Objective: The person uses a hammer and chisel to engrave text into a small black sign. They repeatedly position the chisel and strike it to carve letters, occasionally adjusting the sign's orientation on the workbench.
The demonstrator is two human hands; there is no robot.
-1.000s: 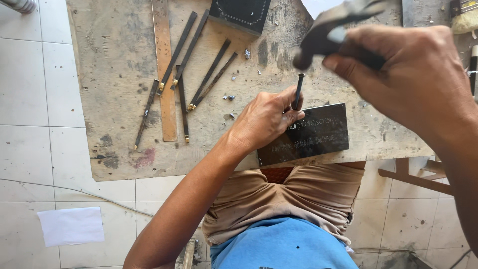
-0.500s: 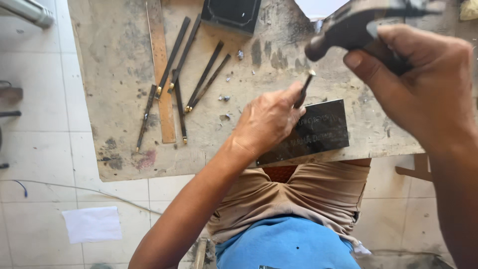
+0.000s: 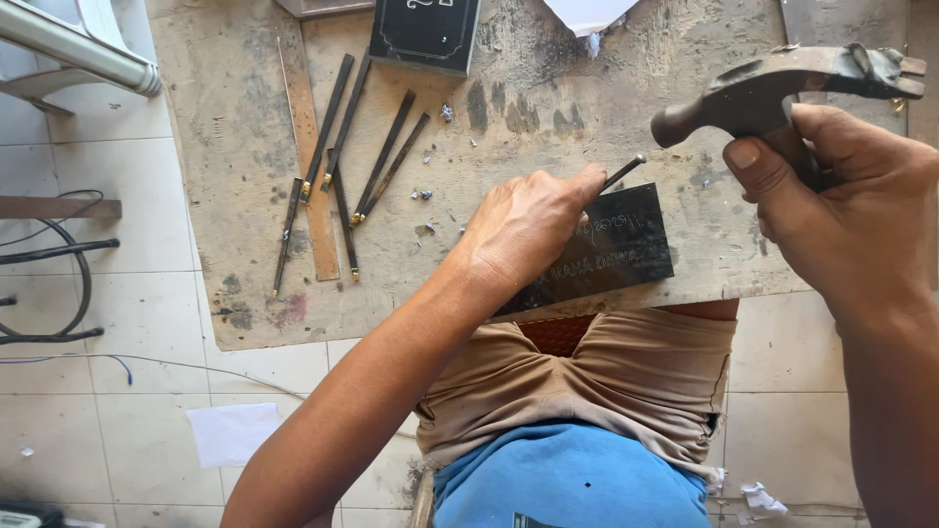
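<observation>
At the near edge of the worn wooden board (image 3: 548, 108), a dark rectangular slab (image 3: 611, 249) lies flat, tilted slightly off square, its near edge about level with the board's rim above the person's lap. Pale engraved lettering shows on its face; not legible enough to describe further.

Left hand (image 3: 528, 230): rests on the slab, fingers clenched around a thin dark chisel (image 3: 623, 172). Chisel is slanted, upper end sticking out past the fingertips toward upper right; its tip is hidden under the hand, so contact with the slab cannot be confirmed.

Right hand (image 3: 841, 210): raised above the board's right side, gripping the handle of a claw hammer (image 3: 773, 88). Hammer head is dark and worn, striking face pointing left, apart from the chisel's upper end, claw toward the right edge of view.

Further out on the board: several spare chisels (image 3: 342, 147), long and thin, some with brass-coloured ends, lie fanned out to the left, well apart from the slab. A wooden ruler (image 3: 305, 156) lies alongside them. Small chips (image 3: 423, 194) are scattered between tools and slab. A second dark plaque (image 3: 425, 34) sits at the far edge.

Floor: white tiles (image 3: 98, 411), a sheet of paper (image 3: 233, 433), black cables (image 3: 59, 293) at left.
</observation>
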